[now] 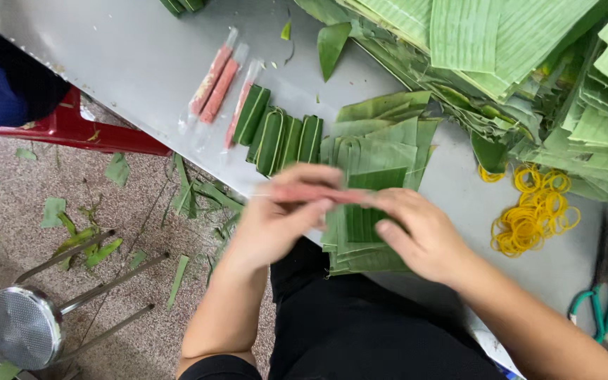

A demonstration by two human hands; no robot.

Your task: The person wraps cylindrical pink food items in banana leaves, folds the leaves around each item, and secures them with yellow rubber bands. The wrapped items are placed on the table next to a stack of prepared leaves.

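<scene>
Both my hands hold one thin pink sausage stick [318, 194] level above a stack of cut green leaf pieces [371, 158] on the grey table [142, 56]. My left hand [276, 222] grips its left part and my right hand [416, 232] its right end. To the left lie several leaf-wrapped rolls [279, 134] side by side. Beyond them are three pink sausage sticks in clear wrappers [221, 84].
A big pile of banana leaves [515, 63] fills the table's top right. Yellow rubber bands [533, 211] lie right of the stack, with green-handled scissors [603, 302] further right. Below the table edge are a red stool [79, 130], a tipped metal stool [29, 320] and leaf scraps on the floor.
</scene>
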